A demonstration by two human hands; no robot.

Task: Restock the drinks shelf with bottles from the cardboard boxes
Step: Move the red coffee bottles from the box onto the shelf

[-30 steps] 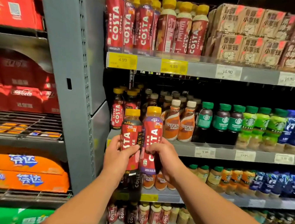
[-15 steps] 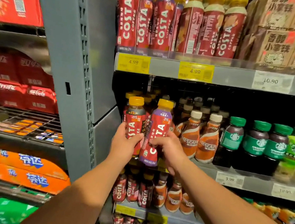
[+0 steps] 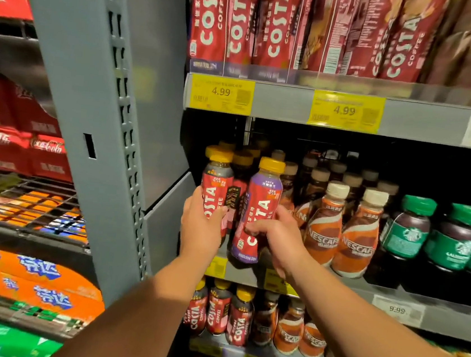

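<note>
**Advanced to middle shelf with two bottles**

Raised and brought closer to the shelf since half a second ago, both bottles together. Grips red-label Costa bottle [image 3: 216, 189] in left hand [image 3: 200, 228], fingers wrapped round its lower half. Grips purple-label Costa bottle [image 3: 260, 207] in right hand [image 3: 279, 237], fingers curled across its waist. Holds the two side by side between the hands, red roughly upright, purple slightly tilted, over the middle shelf edge [image 3: 347, 292]. Just right of right hand: Nescafé bottles [image 3: 321, 235].

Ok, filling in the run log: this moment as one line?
stage: shelving | left hand: grips red Costa bottle | right hand: grips purple Costa bottle, tilted | place: shelf front, left of Nescafe bottles
</note>
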